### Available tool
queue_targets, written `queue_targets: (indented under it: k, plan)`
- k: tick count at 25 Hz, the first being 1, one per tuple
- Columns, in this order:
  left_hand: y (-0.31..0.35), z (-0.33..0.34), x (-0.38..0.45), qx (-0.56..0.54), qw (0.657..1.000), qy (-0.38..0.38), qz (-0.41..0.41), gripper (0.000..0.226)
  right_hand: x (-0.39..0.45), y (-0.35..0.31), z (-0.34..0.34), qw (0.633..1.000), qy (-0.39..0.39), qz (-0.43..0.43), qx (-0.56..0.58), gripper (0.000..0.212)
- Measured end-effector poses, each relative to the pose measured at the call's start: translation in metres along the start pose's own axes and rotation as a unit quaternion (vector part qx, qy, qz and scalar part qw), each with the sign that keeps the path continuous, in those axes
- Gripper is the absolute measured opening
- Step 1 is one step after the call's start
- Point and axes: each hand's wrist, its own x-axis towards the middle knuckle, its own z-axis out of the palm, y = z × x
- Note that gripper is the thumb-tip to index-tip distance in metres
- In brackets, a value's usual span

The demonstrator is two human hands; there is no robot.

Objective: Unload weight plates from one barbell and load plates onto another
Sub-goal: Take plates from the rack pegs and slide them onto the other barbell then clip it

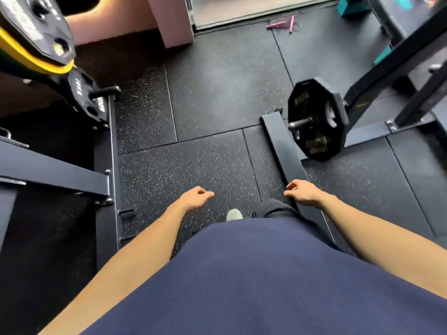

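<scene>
Speckled rubber floor (212, 97), racks either side. Between steps: left hand (194, 198) and right hand (302, 192) loosely curled, holding nothing. Next: grip black plate (314, 122) on right barbell sleeve (300, 123).

I read this as a small gym, likely a home setup. Speckled black rubber floor tiles (217, 88), a dark steel rack frame (387, 68) on the right with a twelve-sided black weight plate (314, 119) on a peg, more plates (36, 27) stacked at left.
</scene>
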Motion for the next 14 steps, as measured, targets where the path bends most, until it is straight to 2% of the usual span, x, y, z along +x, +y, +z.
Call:
queue_targets:
  k: [4,8,11,14]
  plan:
    - [0.03,-0.04,0.028,-0.098,0.993,0.049,-0.044,0.043,0.077,-0.051,-0.064,0.996,-0.029,-0.062,-0.064,0.036]
    - [0.051,-0.06,0.048,-0.202,0.969,0.095,-0.106,0.043,0.158,-0.115,-0.116,0.974,-0.085,-0.135,-0.159,0.039]
    - [0.075,-0.06,0.049,-0.314,0.926,0.128,-0.168,0.041,0.208,-0.169,-0.156,0.939,-0.127,-0.203,-0.247,0.037]
    - [0.097,-0.051,0.046,-0.413,0.867,0.171,-0.219,0.043,0.237,-0.224,-0.18,0.892,-0.157,-0.274,-0.323,0.034]
